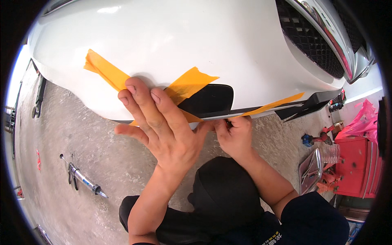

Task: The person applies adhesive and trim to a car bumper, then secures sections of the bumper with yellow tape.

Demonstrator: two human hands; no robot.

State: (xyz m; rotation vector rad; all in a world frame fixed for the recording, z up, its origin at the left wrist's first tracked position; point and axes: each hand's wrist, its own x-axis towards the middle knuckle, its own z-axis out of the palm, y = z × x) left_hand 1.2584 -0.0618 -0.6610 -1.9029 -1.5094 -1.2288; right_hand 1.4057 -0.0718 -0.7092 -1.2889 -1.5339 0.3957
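Note:
A white car bumper (pixel 163 36) fills the upper view, with a black recessed panel (pixel 212 100) near its lower edge. My left hand (pixel 167 130) lies against the bumper, fingers stretched and spread. Its fingertips touch the bumper beside one orange tape strip (pixel 104 70) and partly cover the lower end of another tape strip (pixel 192 83). My right hand (pixel 237 136) is closed at the lower lip, thumb and fingers curled in close to the left thumb; what they pinch is hidden. From there a long orange tape strip (pixel 273 105) runs rightward along the edge.
On the concrete floor (pixel 73 134) at left lies a caulking gun (pixel 85 179). At right are a red tool cabinet (pixel 355 167), a metal tray (pixel 311 171), a cordless power tool (pixel 318 139) and pink plastic (pixel 363 120). A black mesh grille (pixel 312 41) sits upper right.

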